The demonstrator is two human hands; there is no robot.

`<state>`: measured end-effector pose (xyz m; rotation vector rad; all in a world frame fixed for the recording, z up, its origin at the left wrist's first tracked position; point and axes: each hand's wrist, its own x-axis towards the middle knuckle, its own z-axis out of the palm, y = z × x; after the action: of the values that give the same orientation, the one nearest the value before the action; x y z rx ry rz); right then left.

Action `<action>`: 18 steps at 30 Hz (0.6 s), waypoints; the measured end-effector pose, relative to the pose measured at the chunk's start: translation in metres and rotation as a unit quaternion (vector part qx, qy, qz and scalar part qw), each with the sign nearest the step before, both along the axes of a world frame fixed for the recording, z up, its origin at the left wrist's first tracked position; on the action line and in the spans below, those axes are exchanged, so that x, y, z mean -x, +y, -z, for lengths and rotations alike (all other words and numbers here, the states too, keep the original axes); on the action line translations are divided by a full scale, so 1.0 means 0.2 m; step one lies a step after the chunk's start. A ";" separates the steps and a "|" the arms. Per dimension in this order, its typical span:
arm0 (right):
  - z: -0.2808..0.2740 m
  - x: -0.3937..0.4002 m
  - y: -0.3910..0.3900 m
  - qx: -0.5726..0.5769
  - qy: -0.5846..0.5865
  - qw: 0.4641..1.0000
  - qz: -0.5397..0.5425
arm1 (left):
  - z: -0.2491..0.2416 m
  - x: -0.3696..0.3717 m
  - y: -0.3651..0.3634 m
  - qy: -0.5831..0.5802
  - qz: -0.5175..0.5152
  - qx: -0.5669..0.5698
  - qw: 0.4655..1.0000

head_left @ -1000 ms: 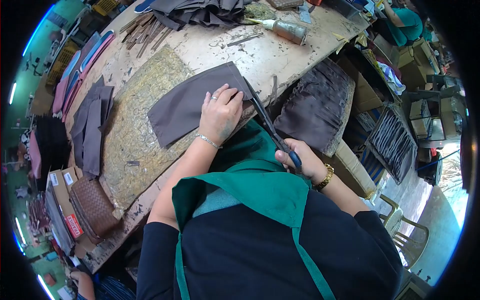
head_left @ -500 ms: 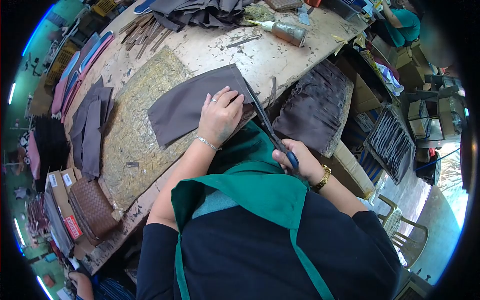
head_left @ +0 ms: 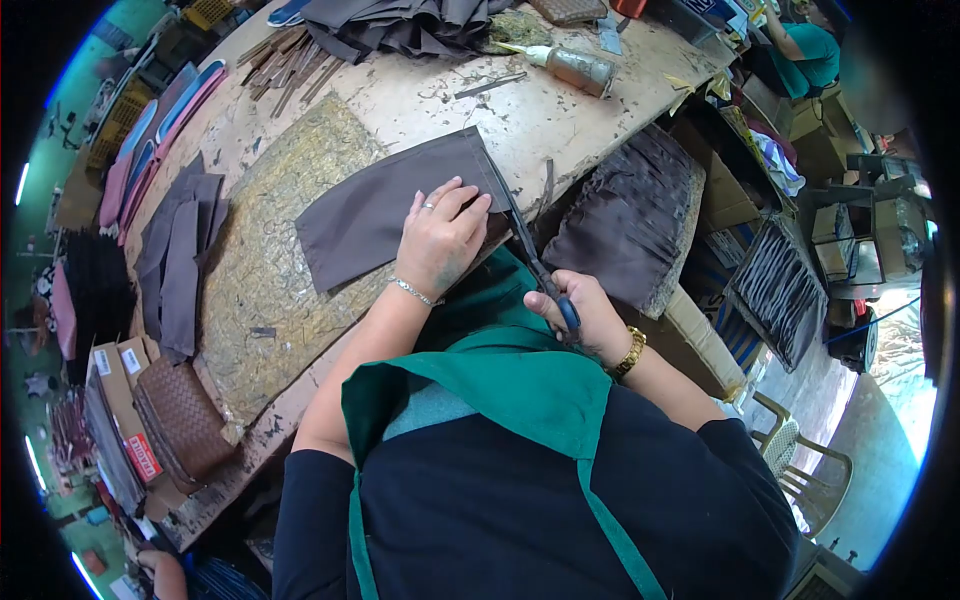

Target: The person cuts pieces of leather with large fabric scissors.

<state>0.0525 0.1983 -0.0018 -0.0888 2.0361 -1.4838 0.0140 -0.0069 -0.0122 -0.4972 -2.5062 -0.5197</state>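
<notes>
My left hand (head_left: 440, 235) lies with its fingers stretched out on a dark grey-brown piece of fabric (head_left: 350, 212), pressing it against the worktable near the front edge. A ring and a bracelet are on that hand and wrist. In my right hand (head_left: 588, 310) are scissors (head_left: 530, 250) with dark handles, my fingers wrapped around the grips. The blades run along the fabric's right edge, just beyond my left fingertips. How far apart the blades stand is hard to make out. A thin dark strip (head_left: 548, 178) lies to the right of the blades.
Under the fabric is a glue-crusted board (head_left: 250, 270) on the worktable (head_left: 420, 105). More fabric pieces (head_left: 185, 255) lie left, with a fabric pile (head_left: 400, 25) and a glue bottle (head_left: 575, 70) behind. A woven brown bag (head_left: 185, 420) stands front left; a pleated panel (head_left: 630, 220) is right.
My right hand and the scissors' handles have shifted slightly left, toward my body. The left hand and the fabric have stayed nearly in place.
</notes>
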 end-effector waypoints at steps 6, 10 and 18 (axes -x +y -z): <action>-0.01 0.04 -0.03 0.055 -0.036 0.998 0.008 | 0.01 0.00 -0.01 -0.002 0.011 -0.004 1.000; 0.00 0.11 -0.08 0.047 -0.025 0.998 0.013 | -0.01 -0.01 -0.01 -0.013 0.015 0.000 1.000; 0.00 0.15 -0.08 0.049 -0.019 0.998 -0.019 | -0.03 -0.01 -0.01 -0.008 0.019 -0.030 0.999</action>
<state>0.0230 0.1818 -0.0016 -0.1362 1.9205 -1.5504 0.0161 -0.0081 -0.0066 -0.5209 -2.4918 -0.6149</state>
